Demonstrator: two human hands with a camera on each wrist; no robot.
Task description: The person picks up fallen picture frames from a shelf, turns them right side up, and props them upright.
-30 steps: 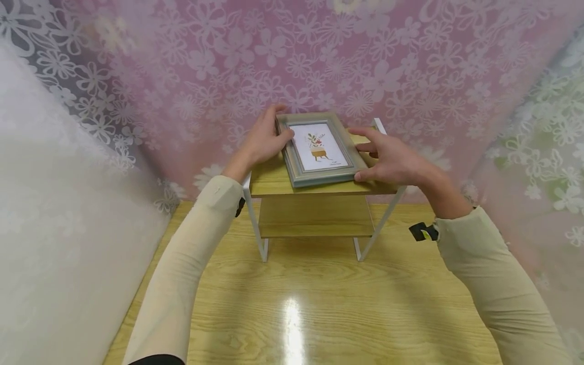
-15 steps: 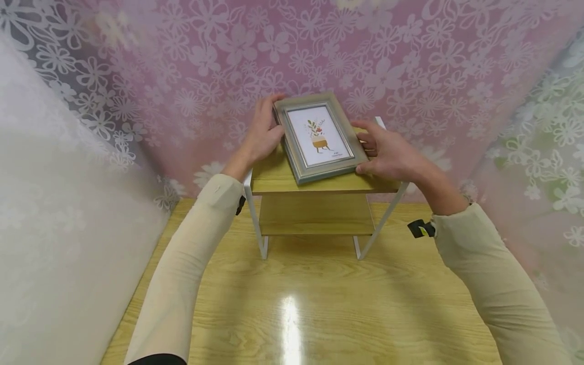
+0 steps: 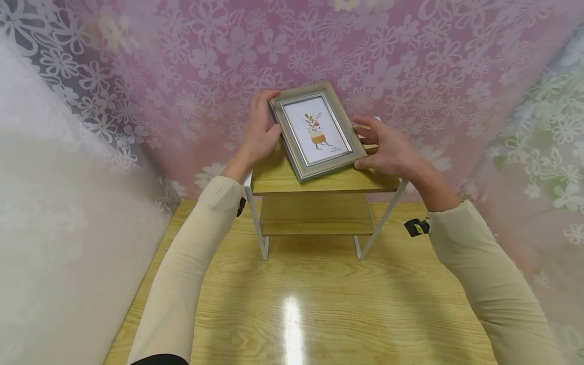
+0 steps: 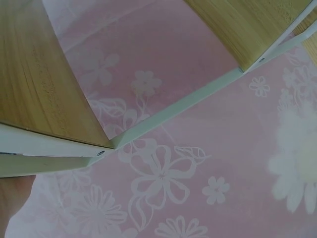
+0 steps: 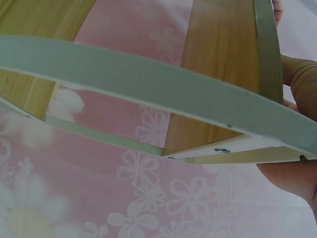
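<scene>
A grey-silver picture frame [image 3: 298,162] with a potted-plant print leans back over the wooden top of a small side table [image 3: 269,177], its lower edge close over the board. My left hand [image 3: 261,126] grips the frame's upper left side, fingers wrapped behind the corner and thumb along the side. On the opposite side, my right hand [image 3: 390,152] holds the right edge, thumb at the lower right corner. The left wrist view catches only a bit of the left hand [image 4: 14,198]. In the right wrist view, part of the right hand [image 5: 292,181] shows behind the table's white metal side.
White metal legs [image 3: 256,218] carry the table, with a lower wooden shelf [image 3: 315,215] beneath the top. A pink flowered wall covering [image 3: 205,91] rises directly behind it. Pale curtain-like sheets [image 3: 68,218] hang at the sides, above a wood-look floor [image 3: 246,304].
The frame's far end has risen from lying nearly flat, and it has turned slightly. Both hands moved with it; my left thumb slid off its face to the side.
</scene>
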